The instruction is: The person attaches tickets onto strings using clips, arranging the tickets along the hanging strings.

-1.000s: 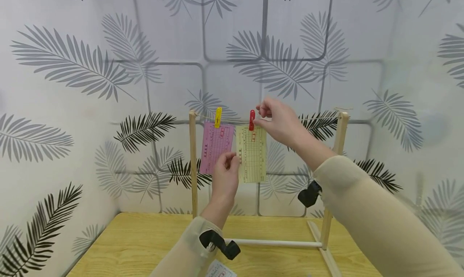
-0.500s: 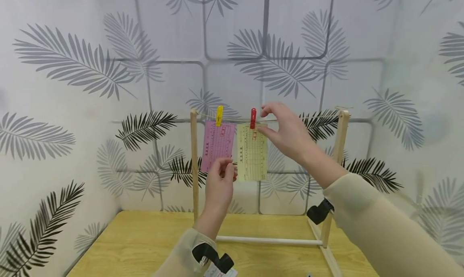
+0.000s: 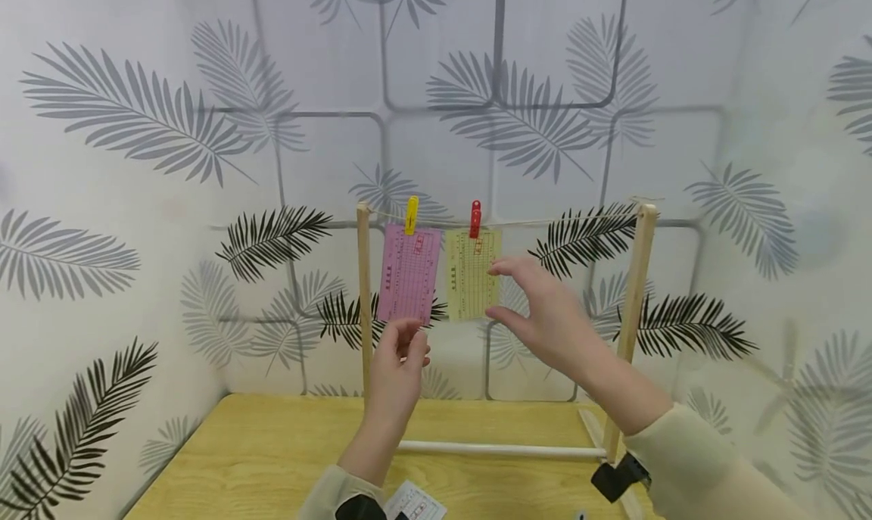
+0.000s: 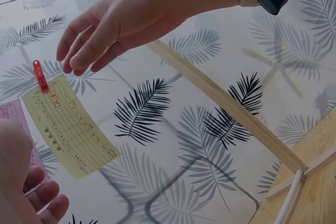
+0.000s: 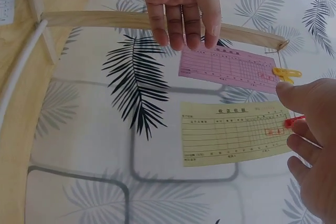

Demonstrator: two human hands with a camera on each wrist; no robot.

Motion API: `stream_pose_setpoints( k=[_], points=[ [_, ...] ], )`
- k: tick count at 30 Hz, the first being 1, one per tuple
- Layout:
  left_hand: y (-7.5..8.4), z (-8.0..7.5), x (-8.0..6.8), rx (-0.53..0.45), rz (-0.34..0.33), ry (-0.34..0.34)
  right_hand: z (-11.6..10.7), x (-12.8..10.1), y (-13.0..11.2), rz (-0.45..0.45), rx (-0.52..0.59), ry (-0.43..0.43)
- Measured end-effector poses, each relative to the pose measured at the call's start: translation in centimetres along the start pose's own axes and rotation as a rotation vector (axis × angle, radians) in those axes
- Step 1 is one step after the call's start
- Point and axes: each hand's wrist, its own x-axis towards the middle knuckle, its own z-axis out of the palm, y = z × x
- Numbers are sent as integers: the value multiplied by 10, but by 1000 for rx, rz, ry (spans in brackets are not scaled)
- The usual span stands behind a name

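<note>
A yellow printed receipt slip [image 3: 470, 285] hangs from a string, held at its top by a red clothespin [image 3: 475, 219]. To its left a pink receipt slip [image 3: 409, 270] hangs under a yellow clothespin [image 3: 412, 216]. My right hand [image 3: 545, 316] is at the yellow slip's right edge, thumb and forefinger spread apart with nothing between them. Just below the pink slip is my left hand [image 3: 398, 361], fingers loosely bent and holding nothing. In the right wrist view both slips [image 5: 236, 135] hang with their printed faces showing.
The string [image 3: 545, 221] runs between two wooden posts [image 3: 636, 293] of a frame. A white bar [image 3: 504, 450] joins the frame low over the wooden table [image 3: 272, 452]. A white printed slip [image 3: 415, 501] lies on the table near the front. A patterned wall covering stands behind.
My right hand has let go of the red clothespin and moved down beside the yellow slip. My left hand has drawn away from the slip, down and left. The yellow slip stays hanging.
</note>
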Motion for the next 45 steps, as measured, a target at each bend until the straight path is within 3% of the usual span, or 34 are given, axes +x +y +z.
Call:
stream_pose_setpoints(
  k=[14, 29, 40, 45],
  points=[
    [-23, -25, -27, 121, -75, -30, 27, -74, 10, 208, 91, -111],
    [-52, -58, -46, 244, -137, -169, 41, -133, 16, 344, 145, -214],
    [-72, -79, -56, 417, -192, -271, 47, -169, 26, 432, 212, -290],
    [-80, -86, -64, 472, -215, -350, 51, -183, 32, 397, 194, -321]
  ],
)
